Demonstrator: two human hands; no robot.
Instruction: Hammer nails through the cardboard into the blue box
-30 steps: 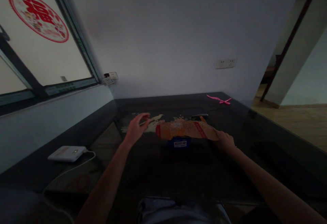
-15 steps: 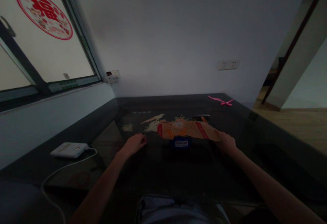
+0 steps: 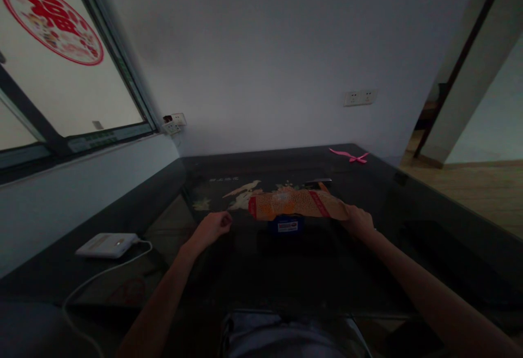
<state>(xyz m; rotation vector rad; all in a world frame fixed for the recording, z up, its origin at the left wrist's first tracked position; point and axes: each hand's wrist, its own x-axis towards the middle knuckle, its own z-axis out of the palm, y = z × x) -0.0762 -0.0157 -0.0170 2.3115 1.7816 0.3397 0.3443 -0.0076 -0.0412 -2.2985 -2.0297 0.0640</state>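
A flat, brown patterned packet (image 3: 300, 204) with red bands lies crosswise on top of a small blue box (image 3: 286, 224), which has a white label on its near side. My right hand (image 3: 359, 222) is closed on the packet's right end. To the left of the packet, apart from it, my left hand (image 3: 214, 227) rests low over the dark table with its fingers curled. Whether anything small is in those fingers is hidden. Just behind the packet is a dark, thin object (image 3: 318, 183) with a pale edge, and an orange piece shows beside it.
A white power bank (image 3: 108, 244) with a white cable lies on the left of the dark glossy table (image 3: 261, 271). A pink ribbon (image 3: 351, 156) is at the far right corner. A long black object (image 3: 453, 262) lies at the right. Wall sockets (image 3: 359, 97) are behind.
The whole view has shifted slightly, so things appear a little further left. The packet, the blue box and both hands keep nearly the same places relative to each other.
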